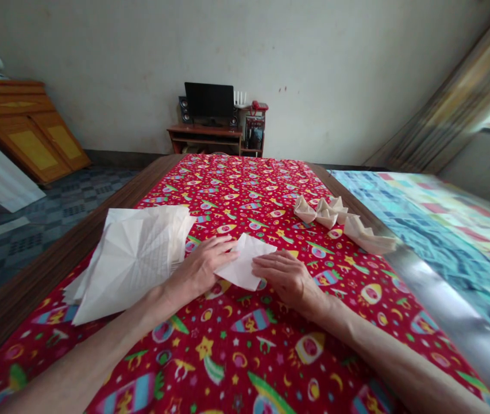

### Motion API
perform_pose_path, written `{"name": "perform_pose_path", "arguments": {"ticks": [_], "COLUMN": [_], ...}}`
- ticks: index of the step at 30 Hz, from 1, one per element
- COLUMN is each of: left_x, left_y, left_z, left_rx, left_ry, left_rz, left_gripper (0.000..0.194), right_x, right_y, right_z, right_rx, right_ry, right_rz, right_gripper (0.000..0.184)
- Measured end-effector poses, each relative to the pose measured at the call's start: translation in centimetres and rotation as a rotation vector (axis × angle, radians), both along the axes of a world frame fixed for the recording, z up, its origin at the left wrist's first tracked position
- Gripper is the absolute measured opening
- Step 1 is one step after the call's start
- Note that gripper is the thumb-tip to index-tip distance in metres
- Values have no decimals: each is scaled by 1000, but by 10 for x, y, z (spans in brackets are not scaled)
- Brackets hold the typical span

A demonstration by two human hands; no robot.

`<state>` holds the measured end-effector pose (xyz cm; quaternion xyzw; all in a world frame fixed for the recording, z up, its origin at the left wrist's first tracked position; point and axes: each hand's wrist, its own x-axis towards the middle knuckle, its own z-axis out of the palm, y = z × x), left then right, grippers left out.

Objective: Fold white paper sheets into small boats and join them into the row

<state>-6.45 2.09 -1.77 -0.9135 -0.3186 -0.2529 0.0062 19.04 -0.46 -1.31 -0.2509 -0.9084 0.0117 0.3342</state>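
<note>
A small folded sheet of white paper (245, 264) is on the red patterned tablecloth in front of me. My left hand (208, 259) is at its left edge, fingers close together and reaching over the paper. At the opposite edge, my right hand (285, 279) has its fingers bent onto the sheet, with the thumb hidden underneath. Both hands hold the paper between them. Left of my left hand lies a stack of creased white paper squares (137, 247). Folded paper shapes with pointed tips (326, 211) sit to the right, beside a longer folded paper piece (367, 237).
The red tablecloth (249, 195) covers a long table with dark wooden edges (141, 181). Beyond it stands a desk (204, 131) with a monitor (209, 100). A wooden cabinet (33, 135) is at the left; a colourful bed cover (421, 224) is at the right.
</note>
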Motion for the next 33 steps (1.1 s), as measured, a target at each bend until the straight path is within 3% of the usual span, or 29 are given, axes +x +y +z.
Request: {"name": "perform_pose_path", "arguments": {"ticks": [4,10,15,20,26,33], "left_x": [2,8,10,13,14,17], "left_y": [-19,-42,-37,-29,-19,-16], "left_z": [8,5,-1,-3,-7,-8], "left_rx": [67,-11,-193,-299,-316,-306], "left_ry": [4,-64,-248,-272,-271,-227], "left_rz": [-95,-38,47,136,264,331], "left_gripper": [37,28,20,14,22,28], "right_x": [10,17,14,10,1,-4], "right_y": [0,-8,-9,-6,0,0], "right_z": [-7,-3,5,6,4,9], "right_rx": [-46,-171,-316,-390,-449,-457], "right_ry": [46,13,2,6,-2,-106], "right_rz": [-70,-77,-125,-224,-451,-586], "right_gripper": [20,21,17,18,29,35]}}
